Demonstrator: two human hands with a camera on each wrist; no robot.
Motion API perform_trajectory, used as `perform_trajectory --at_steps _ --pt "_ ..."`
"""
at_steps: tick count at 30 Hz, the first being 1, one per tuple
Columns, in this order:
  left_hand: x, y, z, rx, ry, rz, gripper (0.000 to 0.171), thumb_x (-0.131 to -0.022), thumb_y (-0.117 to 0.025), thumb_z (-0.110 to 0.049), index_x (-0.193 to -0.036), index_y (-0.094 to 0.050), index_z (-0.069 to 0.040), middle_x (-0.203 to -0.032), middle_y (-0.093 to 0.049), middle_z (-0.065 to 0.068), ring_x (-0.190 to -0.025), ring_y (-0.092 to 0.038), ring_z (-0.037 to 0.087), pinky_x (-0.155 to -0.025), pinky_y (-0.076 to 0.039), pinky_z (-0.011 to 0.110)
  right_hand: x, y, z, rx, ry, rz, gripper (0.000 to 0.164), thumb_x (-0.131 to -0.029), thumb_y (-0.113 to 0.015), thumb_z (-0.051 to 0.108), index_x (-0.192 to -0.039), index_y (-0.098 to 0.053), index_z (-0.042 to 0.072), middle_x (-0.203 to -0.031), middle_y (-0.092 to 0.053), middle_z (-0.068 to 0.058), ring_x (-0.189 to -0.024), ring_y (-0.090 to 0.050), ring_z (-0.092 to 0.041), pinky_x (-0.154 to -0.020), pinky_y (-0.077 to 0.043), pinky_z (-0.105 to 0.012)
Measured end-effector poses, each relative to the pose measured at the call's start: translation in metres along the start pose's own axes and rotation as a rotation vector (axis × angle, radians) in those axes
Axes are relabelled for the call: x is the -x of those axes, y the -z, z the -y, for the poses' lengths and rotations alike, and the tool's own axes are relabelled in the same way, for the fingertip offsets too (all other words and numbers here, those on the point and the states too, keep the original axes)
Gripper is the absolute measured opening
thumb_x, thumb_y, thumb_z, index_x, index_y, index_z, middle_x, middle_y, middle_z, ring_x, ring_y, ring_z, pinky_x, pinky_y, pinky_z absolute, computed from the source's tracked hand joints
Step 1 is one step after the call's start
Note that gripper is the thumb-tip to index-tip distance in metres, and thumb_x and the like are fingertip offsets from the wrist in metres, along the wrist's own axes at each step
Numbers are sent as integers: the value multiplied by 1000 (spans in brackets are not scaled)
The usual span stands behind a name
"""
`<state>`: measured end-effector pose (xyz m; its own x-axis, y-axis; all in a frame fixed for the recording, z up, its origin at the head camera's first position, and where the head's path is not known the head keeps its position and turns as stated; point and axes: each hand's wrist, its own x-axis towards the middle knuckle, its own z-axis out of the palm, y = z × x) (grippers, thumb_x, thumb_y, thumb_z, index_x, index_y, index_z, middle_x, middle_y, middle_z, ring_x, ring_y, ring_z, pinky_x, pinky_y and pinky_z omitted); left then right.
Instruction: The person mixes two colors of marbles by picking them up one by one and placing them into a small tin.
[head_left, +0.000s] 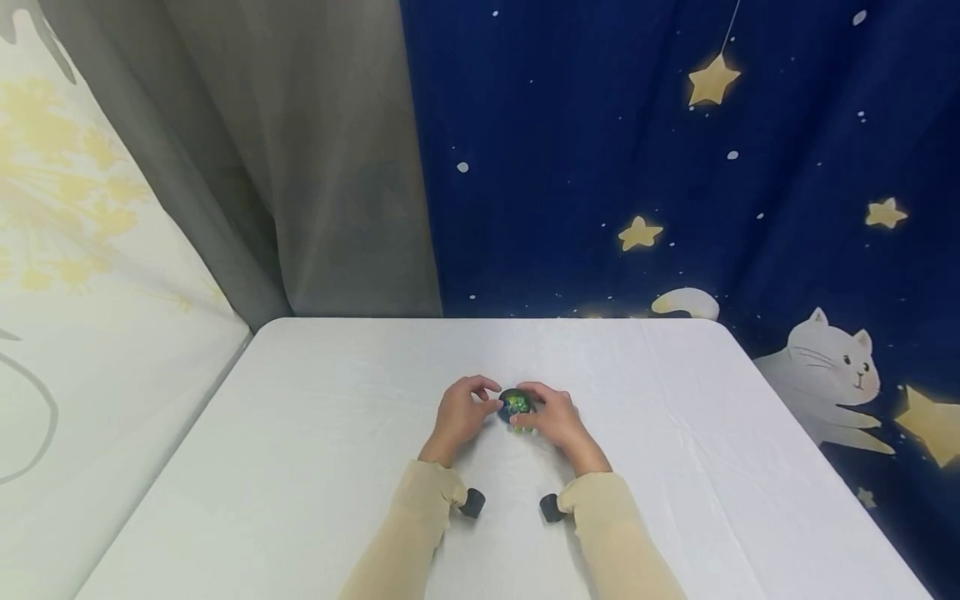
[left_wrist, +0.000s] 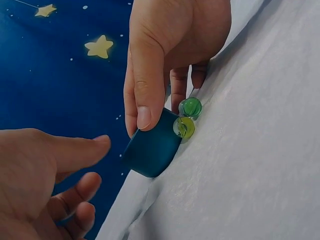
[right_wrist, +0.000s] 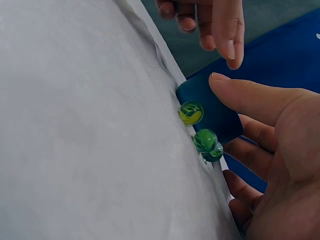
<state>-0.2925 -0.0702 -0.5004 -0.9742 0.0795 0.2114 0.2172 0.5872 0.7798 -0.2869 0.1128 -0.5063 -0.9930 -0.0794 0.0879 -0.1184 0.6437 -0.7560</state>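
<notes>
A small teal cup point(head_left: 507, 398) stands on the white table, with shiny green and blue contents showing inside it in the head view. My right hand point(head_left: 557, 415) grips its right side, the thumb point(right_wrist: 245, 97) on the near wall and fingers behind. Glass marbles lie on the cloth against the cup's near side: a yellow-green one point(right_wrist: 191, 113), a green one point(right_wrist: 205, 140) and a smaller-looking greenish one point(right_wrist: 215, 152) partly behind it. My left hand point(head_left: 462, 412) is at the cup's left, fingers loosely bent; the left wrist view shows its thumb point(left_wrist: 80, 152) apart from the cup.
A white cloth covers the table point(head_left: 300, 467). Behind it hang a grey curtain point(head_left: 352, 192) and a dark blue curtain point(head_left: 555, 167) with stars and a cat. A pale printed cloth point(head_left: 90, 350) hangs at the left. Each sleeve carries a black wrist camera point(head_left: 472, 503).
</notes>
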Motion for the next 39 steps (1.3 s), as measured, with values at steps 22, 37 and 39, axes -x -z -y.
perform_trajectory --at_steps 22,37,39 --pt "6 1 -5 -173 112 184 12 -78 -79 -23 -73 -70 -17 -72 -61 -5 -74 -55 16 -73 -46 38 -2 5 -2 -56 -8 37 53 -76 -83 23 -125 -65 18 -129 -61 -12 -124 -51 -34 -102 -34 -55" --pt "16 -6 -9 -218 98 175 16 -74 -83 -27 -69 -69 -19 -69 -62 -8 -69 -57 15 -70 -47 36 -1 12 0 -155 -26 61 50 -86 -72 23 -132 -58 9 -127 -63 -12 -124 -50 -36 -101 -36 -54" --pt "18 -8 -8 -228 92 158 17 -73 -83 -28 -69 -70 -20 -68 -63 -8 -69 -58 15 -69 -47 36 -2 12 -1 -162 -30 58 50 -86 -72 23 -132 -59 9 -126 -63 -11 -124 -50 -37 -101 -36 -54"
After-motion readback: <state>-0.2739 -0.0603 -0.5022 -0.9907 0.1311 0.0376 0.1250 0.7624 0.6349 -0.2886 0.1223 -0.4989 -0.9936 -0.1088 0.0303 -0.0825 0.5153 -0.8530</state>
